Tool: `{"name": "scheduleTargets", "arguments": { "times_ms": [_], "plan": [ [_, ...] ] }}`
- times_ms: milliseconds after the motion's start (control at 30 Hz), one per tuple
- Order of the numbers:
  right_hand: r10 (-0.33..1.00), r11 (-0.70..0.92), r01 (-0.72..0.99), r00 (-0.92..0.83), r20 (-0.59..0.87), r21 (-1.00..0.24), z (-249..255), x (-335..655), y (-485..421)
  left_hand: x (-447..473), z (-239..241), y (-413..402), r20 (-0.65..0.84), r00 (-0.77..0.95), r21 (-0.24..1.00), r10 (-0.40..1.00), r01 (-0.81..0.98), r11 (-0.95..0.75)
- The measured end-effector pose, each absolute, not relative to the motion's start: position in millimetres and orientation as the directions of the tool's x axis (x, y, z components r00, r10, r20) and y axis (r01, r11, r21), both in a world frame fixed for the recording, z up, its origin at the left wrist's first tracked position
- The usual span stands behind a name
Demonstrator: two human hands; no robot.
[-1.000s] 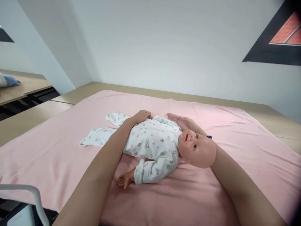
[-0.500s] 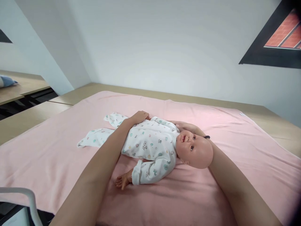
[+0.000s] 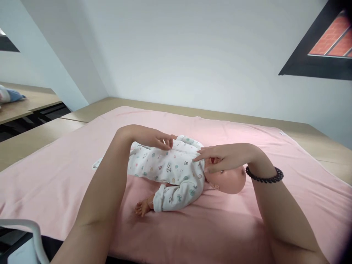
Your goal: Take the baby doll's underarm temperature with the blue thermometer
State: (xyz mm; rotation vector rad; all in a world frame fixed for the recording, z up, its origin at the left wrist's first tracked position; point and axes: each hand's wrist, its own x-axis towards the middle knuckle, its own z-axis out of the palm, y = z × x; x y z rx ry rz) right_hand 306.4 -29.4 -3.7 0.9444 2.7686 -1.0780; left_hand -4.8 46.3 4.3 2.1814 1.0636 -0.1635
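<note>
A baby doll [image 3: 231, 179] in a white printed sleepsuit [image 3: 165, 167] lies on its back on a pink blanket [image 3: 192, 220], head to the right. My left hand [image 3: 154, 138] hovers over the doll's belly, fingers bent and pinching at the suit's front. My right hand [image 3: 222, 157], with a dark bead bracelet [image 3: 264, 176] on the wrist, reaches over the doll's face, fingers stretched out and fingertips touching the suit at the chest. One bare doll hand [image 3: 142, 208] sticks out of the near sleeve.
The blanket covers a light wooden table [image 3: 33, 139] against a white wall. A second table [image 3: 24, 104] with a blue object [image 3: 9, 95] stands at far left. A white chair frame [image 3: 30, 234] shows at bottom left.
Both hands have come out from beside and under the doll and now sit above its front. The right hand has lifted over the doll's face; the doll has settled flatter.
</note>
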Motion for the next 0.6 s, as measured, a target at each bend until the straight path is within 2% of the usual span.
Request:
{"name": "scheduleTargets", "arguments": {
  "times_ms": [67, 200, 333, 433, 600],
  "plan": [
    [0.517, 0.628, 0.545, -0.826, -0.227, -0.555, -6, 298, -34, -1, 8, 35, -0.392, 0.663, 0.521, 0.638, 0.731, -0.441],
    [0.553, 0.651, 0.573, -0.807, -0.206, -0.498, -8, 296, -35, 2, 10, 24, -0.403, 0.610, 0.388, 0.682, 0.789, -0.476],
    [0.518, 0.654, 0.534, -0.832, -0.197, -0.536, 4, 301, -42, -5, 24, 6, -0.434, 0.604, 0.265, 0.668, 0.795, -0.546],
    [0.361, 0.656, 0.434, -0.899, -0.248, -0.618, 13, 299, -49, -13, 41, -20, -0.394, 0.652, 0.241, 0.648, 0.753, -0.612],
    [0.044, 0.608, 0.280, -0.946, -0.320, -0.743, 13, 289, -51, -25, 62, -64, -0.308, 0.733, 0.301, 0.607, 0.680, -0.669]
  ]
}}
